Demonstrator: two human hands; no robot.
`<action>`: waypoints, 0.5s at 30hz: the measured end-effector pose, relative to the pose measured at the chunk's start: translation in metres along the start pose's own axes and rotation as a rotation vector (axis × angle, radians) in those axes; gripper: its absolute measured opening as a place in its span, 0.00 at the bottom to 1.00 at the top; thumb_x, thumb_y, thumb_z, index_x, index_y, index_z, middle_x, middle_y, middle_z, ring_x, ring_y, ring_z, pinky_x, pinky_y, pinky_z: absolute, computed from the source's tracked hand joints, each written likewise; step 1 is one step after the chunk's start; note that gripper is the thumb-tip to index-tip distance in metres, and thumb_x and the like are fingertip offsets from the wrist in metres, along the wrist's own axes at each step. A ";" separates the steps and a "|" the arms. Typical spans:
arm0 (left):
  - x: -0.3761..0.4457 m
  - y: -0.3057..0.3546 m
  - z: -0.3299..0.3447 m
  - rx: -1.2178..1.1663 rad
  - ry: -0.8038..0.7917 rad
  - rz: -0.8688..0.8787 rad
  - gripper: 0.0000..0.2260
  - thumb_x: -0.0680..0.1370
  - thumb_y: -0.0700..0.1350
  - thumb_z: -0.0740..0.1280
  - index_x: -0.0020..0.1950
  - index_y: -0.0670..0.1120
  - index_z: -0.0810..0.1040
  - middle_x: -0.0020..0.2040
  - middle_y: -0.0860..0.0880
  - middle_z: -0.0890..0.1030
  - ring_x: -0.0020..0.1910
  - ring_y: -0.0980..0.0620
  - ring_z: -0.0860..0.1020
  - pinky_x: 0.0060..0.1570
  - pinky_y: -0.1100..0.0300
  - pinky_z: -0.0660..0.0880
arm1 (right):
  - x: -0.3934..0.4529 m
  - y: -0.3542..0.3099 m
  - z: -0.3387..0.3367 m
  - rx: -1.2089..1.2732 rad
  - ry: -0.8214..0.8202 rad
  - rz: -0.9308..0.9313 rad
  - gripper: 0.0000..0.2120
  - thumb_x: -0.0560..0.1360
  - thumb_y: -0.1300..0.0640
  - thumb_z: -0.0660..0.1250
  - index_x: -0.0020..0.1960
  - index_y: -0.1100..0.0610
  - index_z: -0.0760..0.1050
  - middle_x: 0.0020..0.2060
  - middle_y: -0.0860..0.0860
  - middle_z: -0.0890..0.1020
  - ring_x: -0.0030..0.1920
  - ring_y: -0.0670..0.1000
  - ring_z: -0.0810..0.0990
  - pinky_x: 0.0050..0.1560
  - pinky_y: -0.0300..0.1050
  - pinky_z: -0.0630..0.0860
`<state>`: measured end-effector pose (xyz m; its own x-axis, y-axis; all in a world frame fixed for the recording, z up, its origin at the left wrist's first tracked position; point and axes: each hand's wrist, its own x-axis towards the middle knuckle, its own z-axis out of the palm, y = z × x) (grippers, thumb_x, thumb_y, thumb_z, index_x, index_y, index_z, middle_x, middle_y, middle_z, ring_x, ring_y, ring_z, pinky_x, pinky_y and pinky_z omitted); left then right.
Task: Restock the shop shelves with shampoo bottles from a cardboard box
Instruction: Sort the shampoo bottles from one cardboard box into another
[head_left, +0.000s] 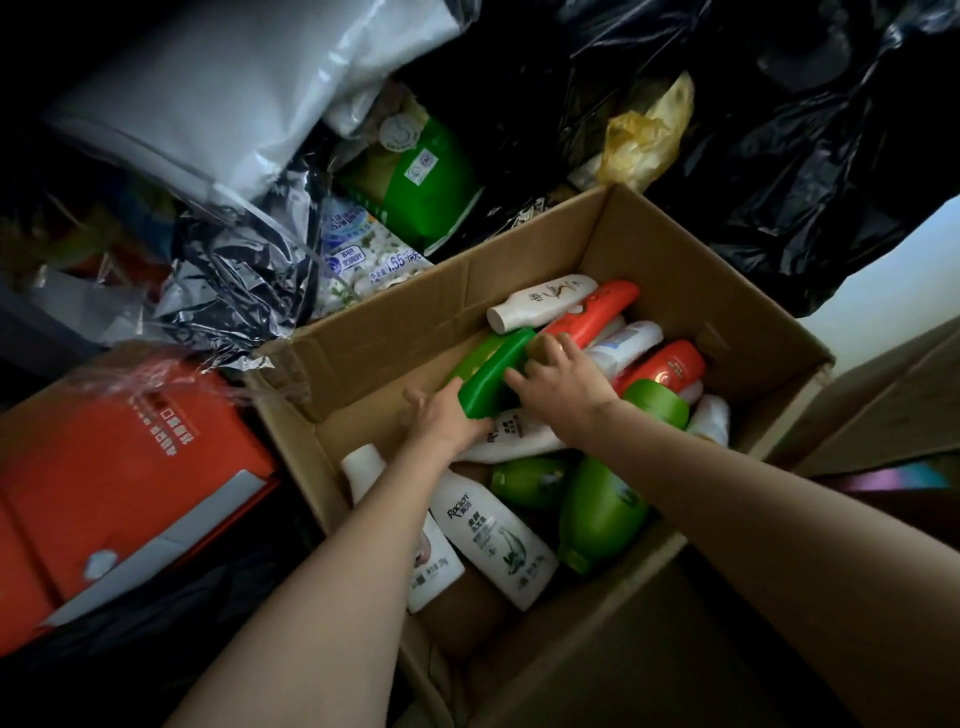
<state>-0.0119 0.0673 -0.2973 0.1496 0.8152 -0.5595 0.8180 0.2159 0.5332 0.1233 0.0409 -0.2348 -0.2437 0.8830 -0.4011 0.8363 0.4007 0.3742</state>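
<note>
Both hands reach into the open cardboard box (675, 270) of loose shampoo bottles. The left hand (447, 415) curls around the lower end of a green shampoo bottle (496, 371) lying atop the pile. The right hand (563, 376) rests on that bottle's far side, fingers bent over it.

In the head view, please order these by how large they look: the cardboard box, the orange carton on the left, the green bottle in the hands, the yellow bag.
1. cardboard box
2. orange carton
3. and 4. green bottle, yellow bag: similar; the bag lies farther away, so unsure.
</note>
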 end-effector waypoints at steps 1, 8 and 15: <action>-0.006 0.001 0.002 -0.005 0.008 0.009 0.26 0.73 0.52 0.69 0.69 0.52 0.67 0.67 0.40 0.66 0.64 0.39 0.69 0.62 0.52 0.68 | -0.003 0.004 -0.008 0.062 0.035 0.034 0.22 0.78 0.57 0.56 0.71 0.57 0.58 0.67 0.56 0.71 0.71 0.63 0.61 0.71 0.56 0.56; -0.051 0.039 -0.023 0.122 0.288 0.188 0.16 0.75 0.47 0.69 0.59 0.43 0.71 0.58 0.41 0.73 0.57 0.40 0.74 0.55 0.50 0.71 | -0.031 0.030 -0.043 0.617 0.231 0.343 0.28 0.72 0.57 0.69 0.66 0.58 0.60 0.59 0.56 0.74 0.57 0.61 0.77 0.41 0.48 0.67; -0.110 0.113 -0.073 -0.099 0.559 0.400 0.14 0.73 0.50 0.71 0.43 0.44 0.68 0.36 0.49 0.72 0.38 0.48 0.73 0.33 0.63 0.58 | -0.083 0.115 -0.110 1.011 0.593 0.612 0.30 0.70 0.52 0.71 0.65 0.61 0.62 0.61 0.60 0.74 0.61 0.62 0.74 0.57 0.51 0.72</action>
<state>0.0237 0.0414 -0.1287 0.0987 0.9912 0.0883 0.7013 -0.1322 0.7005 0.1858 0.0410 -0.0667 0.3418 0.9308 0.1294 0.8199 -0.2280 -0.5252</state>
